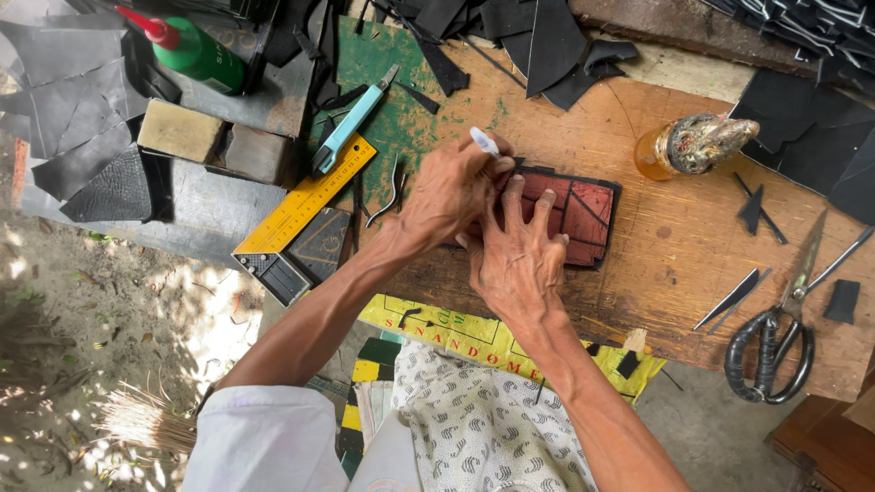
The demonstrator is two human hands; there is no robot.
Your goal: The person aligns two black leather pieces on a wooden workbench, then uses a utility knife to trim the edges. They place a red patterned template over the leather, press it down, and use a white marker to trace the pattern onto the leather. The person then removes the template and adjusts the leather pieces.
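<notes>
Closest in, a patterned cloth over the lap, and a yellow printed sheet hanging off the near edge of the wooden surface. Just past that, the right hand lies flat with its fingers spread wide, pressing down on the reddish-brown leather piece with its dark edging. That piece lies directly under and ahead of both hands, its long axis running left to right across the surface. The left hand comes in from the left, fingers pinched tight on a small white marker, tip angled toward the piece's left end; this hand is the nearer one to that end. Off to the left sit a yellow ruler and a teal utility knife. To the right, black-handled scissors and an amber glue bottle. Farthest back, a green squeeze bottle and heaps of black leather scraps.
</notes>
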